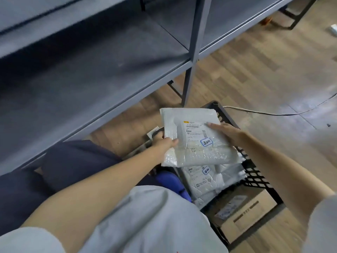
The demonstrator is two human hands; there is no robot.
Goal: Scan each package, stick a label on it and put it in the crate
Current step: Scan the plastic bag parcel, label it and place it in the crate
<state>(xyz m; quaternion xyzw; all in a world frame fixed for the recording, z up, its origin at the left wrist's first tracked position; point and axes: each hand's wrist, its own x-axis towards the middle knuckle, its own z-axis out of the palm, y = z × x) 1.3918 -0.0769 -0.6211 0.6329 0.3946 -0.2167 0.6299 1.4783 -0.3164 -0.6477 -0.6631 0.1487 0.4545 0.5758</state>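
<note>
Now, package (197, 137): grey bubble mailer, white shipping slip, blue-edged label (206, 142).
Left hand (164, 143): gripping its edge.
Right hand (225, 131): flat on top, above crate (255, 172).

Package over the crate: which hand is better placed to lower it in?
Probably left. The left hand pinches the package edge, while the right hand only rests flat on top above the crate.

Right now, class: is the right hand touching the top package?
Touching. The head view shows the right hand lying flat on the top package, fingers over its printed label.
</note>
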